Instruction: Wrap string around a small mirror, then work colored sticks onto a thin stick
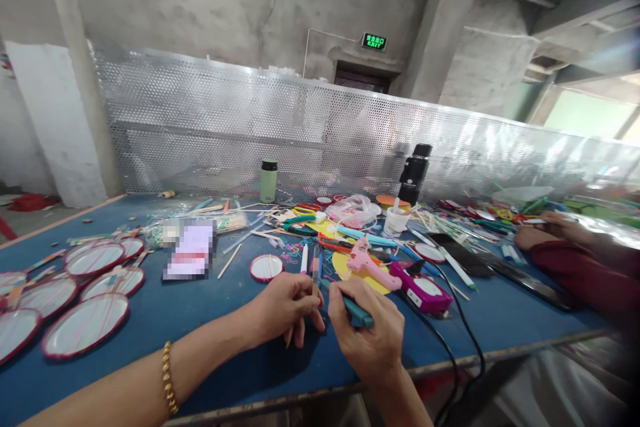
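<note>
My left hand (287, 310) rests on the blue table (210, 320), its fingers pinched round a thin stick (315, 273) that stands up from them. My right hand (367, 327) is closed round a teal-handled tool (356, 310), its tip lying beside the stick. A gold bracelet (169, 377) circles my left wrist. Just beyond the hands lie a pink glue gun (365, 261), a magenta glue gun (420, 287) and a yellow paper disc (345, 267).
Several red-rimmed round fans (85, 323) lie at the left. A small red-rimmed disc (267, 267), pens, sticks and rubber bands litter the middle. A green flask (269, 181) and black bottle (414, 173) stand at the back. Another person's arm (575, 260) rests at right. Black cables (450, 347) trail off the front edge.
</note>
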Demonstrator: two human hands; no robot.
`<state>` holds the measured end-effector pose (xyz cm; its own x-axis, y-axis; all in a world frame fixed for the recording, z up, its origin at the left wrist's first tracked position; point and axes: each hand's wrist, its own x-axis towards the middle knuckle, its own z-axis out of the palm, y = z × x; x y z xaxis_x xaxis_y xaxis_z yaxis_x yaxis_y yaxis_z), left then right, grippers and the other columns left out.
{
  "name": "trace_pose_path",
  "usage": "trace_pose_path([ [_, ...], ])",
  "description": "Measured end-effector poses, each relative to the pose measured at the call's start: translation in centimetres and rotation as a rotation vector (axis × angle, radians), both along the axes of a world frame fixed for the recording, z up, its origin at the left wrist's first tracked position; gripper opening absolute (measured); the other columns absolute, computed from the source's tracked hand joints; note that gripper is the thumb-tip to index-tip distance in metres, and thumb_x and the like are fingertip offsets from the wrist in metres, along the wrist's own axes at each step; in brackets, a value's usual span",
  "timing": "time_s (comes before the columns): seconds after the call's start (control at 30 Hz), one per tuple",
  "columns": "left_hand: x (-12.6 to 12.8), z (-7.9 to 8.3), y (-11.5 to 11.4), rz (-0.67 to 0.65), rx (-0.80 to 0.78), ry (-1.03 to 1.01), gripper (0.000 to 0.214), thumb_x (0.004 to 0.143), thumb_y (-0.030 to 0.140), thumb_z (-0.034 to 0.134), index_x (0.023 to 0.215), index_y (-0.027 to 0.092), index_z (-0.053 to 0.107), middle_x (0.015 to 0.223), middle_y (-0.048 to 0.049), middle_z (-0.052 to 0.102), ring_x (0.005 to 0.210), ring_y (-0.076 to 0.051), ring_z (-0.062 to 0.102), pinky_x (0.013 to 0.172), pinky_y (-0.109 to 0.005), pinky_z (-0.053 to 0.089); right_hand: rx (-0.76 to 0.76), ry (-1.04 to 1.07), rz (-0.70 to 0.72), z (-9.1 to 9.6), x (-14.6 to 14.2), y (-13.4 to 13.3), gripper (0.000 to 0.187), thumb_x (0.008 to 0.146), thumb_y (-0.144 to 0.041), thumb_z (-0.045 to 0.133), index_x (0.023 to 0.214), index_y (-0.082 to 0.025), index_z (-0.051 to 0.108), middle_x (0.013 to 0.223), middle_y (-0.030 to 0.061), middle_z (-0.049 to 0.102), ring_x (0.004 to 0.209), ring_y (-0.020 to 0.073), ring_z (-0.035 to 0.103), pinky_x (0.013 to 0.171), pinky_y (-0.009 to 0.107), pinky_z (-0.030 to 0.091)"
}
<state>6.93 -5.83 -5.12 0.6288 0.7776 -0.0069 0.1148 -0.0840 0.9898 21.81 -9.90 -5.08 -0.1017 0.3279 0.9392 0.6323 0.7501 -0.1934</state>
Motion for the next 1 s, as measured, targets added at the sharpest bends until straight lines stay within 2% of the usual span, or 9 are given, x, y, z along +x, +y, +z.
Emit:
trace_pose_path([
  [0.2,-0.01,-0.36,0.33,-0.027,-0.015,-0.031,0.014,0.077,0.03,0.049,0.079,0.016,0.048,0.071,-0.0025,0.067,0.032,-0.006,0.05,0.027,-0.014,0.033,0.02,-0.015,-0.027,0.03,0.11,0.05,0.013,0.081,-0.007,0.06,0.076,-0.019,0.057,0.064,-0.0005,0.063,0.055,0.0109,0.058,0.059,0.023,0.045],
  [0.43,0.12,-0.39,0.56,-0.029,-0.029,-0.043,0.011,0.074,0.026,0.048,0.079,0.016,0.048,0.069,-0.0026,0.067,0.031,-0.007,0.05,0.026,-0.015,0.034,0.052,-0.009,-0.032,-0.03,0.29,0.21,0.012,0.081,-0.008,0.06,0.076,-0.019,0.058,0.063,-0.0016,0.062,0.054,0.01,0.058,0.061,0.023,0.046],
  [0.77,0.19,-0.37,0.69,-0.033,-0.039,-0.042,0.018,0.074,0.033,0.052,0.078,0.017,0.047,0.07,-0.0035,0.068,0.031,-0.007,0.049,0.027,-0.015,0.034,0.13,-0.02,-0.054,0.16,0.31,0.44,0.01,0.08,-0.009,0.062,0.077,-0.018,0.06,0.064,-0.0015,0.064,0.053,0.0112,0.06,0.058,0.023,0.047],
  [1.0,0.17,-0.15,0.23,-0.006,-0.017,-0.015,0.02,0.075,0.035,0.052,0.079,0.016,0.049,0.07,-0.0027,0.068,0.031,-0.006,0.05,0.027,-0.013,0.032,0.044,0.019,-0.031,-0.05,0.24,-0.08,0.013,0.08,-0.006,0.06,0.076,-0.018,0.058,0.062,-0.0013,0.061,0.055,0.0107,0.058,0.059,0.023,0.046],
])
